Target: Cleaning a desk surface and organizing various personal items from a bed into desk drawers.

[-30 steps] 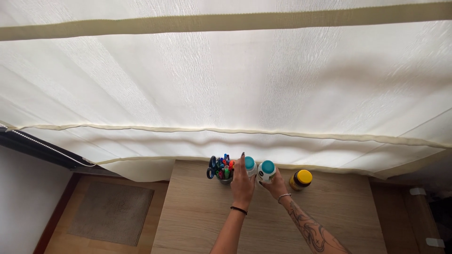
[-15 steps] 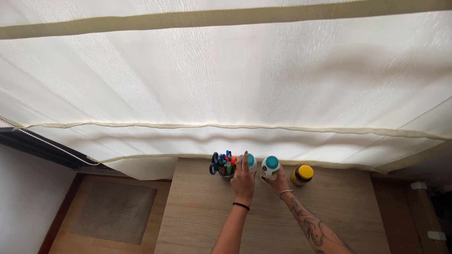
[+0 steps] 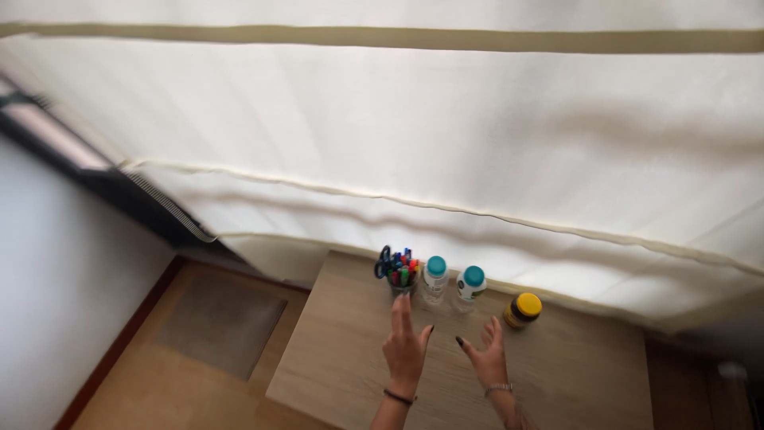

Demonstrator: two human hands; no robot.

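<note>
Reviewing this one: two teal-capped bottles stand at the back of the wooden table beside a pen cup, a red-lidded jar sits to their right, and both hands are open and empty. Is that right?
Not quite. In the head view the jar has a yellow lid, not red. The rest holds: two teal-capped bottles stand beside the pen cup at the back of the wooden table, and the left hand and right hand are open and empty.

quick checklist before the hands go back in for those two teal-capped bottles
1. Left hand empty and open: ok.
2. Right hand empty and open: ok.
3. Left bottle upright with its cap on: ok.
4. Right bottle upright, apart from the yellow-lidded jar: ok.
5. Pen cup clear of the left bottle: cannot tell, they stand very close.
6. Bottles set back from the table edges: ok.
</note>
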